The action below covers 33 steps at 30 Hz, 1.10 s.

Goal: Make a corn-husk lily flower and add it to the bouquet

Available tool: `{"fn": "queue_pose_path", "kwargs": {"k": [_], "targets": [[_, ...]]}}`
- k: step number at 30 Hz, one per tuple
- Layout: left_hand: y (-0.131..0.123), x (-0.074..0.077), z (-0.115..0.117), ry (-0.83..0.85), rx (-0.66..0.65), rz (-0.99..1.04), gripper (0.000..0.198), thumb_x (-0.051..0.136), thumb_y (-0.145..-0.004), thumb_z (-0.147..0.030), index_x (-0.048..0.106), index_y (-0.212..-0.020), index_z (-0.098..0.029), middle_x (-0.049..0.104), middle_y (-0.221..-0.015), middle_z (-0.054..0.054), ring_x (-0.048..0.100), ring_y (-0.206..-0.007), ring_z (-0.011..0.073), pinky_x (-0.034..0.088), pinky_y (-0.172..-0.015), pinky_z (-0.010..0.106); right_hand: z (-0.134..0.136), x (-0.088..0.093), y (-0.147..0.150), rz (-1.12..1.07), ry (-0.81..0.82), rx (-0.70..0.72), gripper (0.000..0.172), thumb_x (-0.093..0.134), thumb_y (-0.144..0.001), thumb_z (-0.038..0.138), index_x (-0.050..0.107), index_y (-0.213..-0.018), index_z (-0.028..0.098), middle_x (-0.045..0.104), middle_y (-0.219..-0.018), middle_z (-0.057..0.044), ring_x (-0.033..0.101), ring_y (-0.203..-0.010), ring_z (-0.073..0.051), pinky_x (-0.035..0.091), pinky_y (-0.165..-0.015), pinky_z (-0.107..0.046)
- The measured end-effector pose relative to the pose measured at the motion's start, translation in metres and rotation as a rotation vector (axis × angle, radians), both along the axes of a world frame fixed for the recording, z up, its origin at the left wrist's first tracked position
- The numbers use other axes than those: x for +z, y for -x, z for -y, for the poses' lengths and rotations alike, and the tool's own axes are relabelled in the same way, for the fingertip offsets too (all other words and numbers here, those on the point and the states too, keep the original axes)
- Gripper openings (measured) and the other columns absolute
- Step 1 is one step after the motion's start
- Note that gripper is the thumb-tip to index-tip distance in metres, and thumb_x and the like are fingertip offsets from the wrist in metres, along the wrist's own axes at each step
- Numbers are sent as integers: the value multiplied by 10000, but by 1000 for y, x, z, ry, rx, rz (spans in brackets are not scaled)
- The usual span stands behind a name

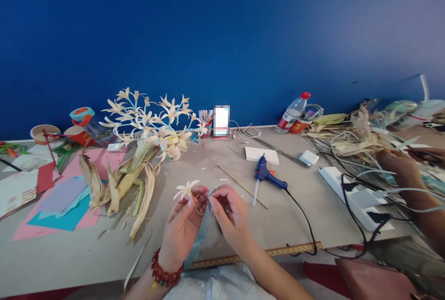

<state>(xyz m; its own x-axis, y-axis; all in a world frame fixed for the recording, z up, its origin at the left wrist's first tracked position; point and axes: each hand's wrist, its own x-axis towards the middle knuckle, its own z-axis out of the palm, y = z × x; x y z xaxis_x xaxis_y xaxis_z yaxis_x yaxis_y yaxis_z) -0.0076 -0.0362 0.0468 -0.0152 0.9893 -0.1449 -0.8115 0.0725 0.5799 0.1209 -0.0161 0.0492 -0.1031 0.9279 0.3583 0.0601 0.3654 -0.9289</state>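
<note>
The left hand [181, 223] is closed at the fingertips, grasping a cream flower [187, 190] near its base. The petals project above the thumb and fan outward, away from the wearer. The right hand [233, 216] faces it at nearly the same height, thumb and forefinger pinching the upper end of a pale blue strip [199, 240].

Governing relation: the flower lies to the left of the right hand's fingertips, just beyond the left thumb; the left hand is therefore the nearer one. The strip's long axis runs from the right fingertips down between both hands, towards the wearer and slightly leftward. Whether strip and flower base touch cannot be told; fingers cover that point.

Surrounding items on the bench [292, 216]: a thin stick [242, 186] lies obliquely beyond the right hand. A blue glue gun [269, 175] rests farther out, to that hand's right. Dry husks [116, 184] lie to the left of the left hand; an arrangement of similar flowers [156, 121] stands beyond it.
</note>
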Motion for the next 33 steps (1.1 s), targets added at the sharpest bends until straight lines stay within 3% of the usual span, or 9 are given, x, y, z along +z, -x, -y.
{"fn": "queue_pose_path", "kwargs": {"k": [3, 6, 10, 15, 21, 33], "targets": [[0, -2, -4, 55, -20, 85, 67, 721, -775, -172, 714, -797, -235, 748, -1008, 25, 672, -993, 177, 518, -921, 316, -3, -1, 2, -106, 131, -51, 115, 640, -861, 279, 561, -917, 218, 574, -775, 1, 545, -661, -139, 444, -596, -245], [0, -4, -6, 77, -42, 115, 79, 706, -783, -155, 714, -809, -229, 746, -1004, 30, 680, -965, 172, 539, -877, 303, -7, 0, 3, -185, 209, 17, 186, 681, -831, 305, 599, -970, 211, 568, -732, 14, 529, -639, -128, 436, -585, -237], [1, -2, -5, 76, -81, 84, 89, 671, -804, -129, 700, -817, -212, 725, -1067, 42, 660, -1006, 180, 535, -871, 305, -12, 2, 3, -375, 329, 90, 183, 715, -799, 340, 593, -804, 205, 541, -659, 37, 510, -551, -105, 423, -512, -219], [3, 4, -5, 46, -128, 25, 68, 678, -795, -135, 669, -742, -176, 700, -1086, 54, 650, -969, 204, 518, -870, 329, -16, 1, 4, -525, 541, 129, 275, 780, -730, 350, 550, -747, 200, 534, -627, 61, 442, -472, -76, 442, -474, -213], [4, -4, -7, 52, -169, -105, 67, 717, -782, -140, 665, -790, -181, 649, -761, 3, 610, -750, 133, 490, -736, 247, -18, 0, 4, -501, 538, 114, 293, 776, -723, 350, 531, -686, 193, 548, -564, 61, 467, -461, -74, 374, -457, -187], [8, -7, -6, 20, -164, -204, 98, 702, -808, -188, 617, -761, -179, 633, -808, -2, 569, -716, 110, 433, -716, 229, -20, -8, -3, -466, 539, 65, 269, 634, -809, 382, 593, -635, 181, 552, -517, 30, 454, -457, -97, 357, -456, -212]]}}
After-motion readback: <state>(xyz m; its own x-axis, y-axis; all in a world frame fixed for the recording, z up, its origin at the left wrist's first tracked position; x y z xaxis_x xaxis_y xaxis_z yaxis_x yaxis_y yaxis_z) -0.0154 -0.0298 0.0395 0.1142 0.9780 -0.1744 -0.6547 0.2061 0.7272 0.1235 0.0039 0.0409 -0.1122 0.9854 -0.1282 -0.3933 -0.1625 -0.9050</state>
